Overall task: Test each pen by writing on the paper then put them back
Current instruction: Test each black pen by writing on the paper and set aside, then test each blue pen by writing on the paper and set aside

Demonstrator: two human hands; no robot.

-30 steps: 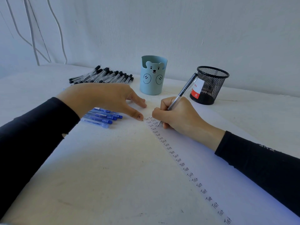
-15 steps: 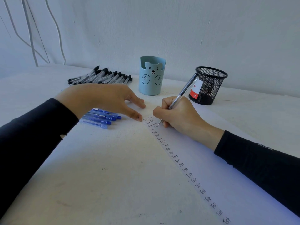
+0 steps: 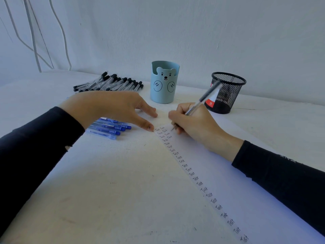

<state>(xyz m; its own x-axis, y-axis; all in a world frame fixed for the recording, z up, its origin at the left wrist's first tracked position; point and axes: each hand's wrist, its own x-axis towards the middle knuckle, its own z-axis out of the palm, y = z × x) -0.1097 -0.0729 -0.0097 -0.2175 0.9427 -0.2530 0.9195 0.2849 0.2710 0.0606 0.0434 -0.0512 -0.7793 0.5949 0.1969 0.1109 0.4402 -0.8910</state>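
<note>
A clear-barrelled pen [image 3: 204,97], blurred, is gripped in the curled fingers of the right hand [image 3: 195,124]. Its tip is set on the white paper [image 3: 219,166] beside the top of a column of handwritten "Test" words, and its barrel is tilted toward the black mesh pen cup [image 3: 228,95]. The left hand [image 3: 109,106] is held spread with straightened fingers, thumb tip pressed at the paper's upper corner. Blue pens [image 3: 112,128] are laid partly beneath it. Capped black pens [image 3: 109,83] are laid left of the blue bear pen holder [image 3: 164,85].
</note>
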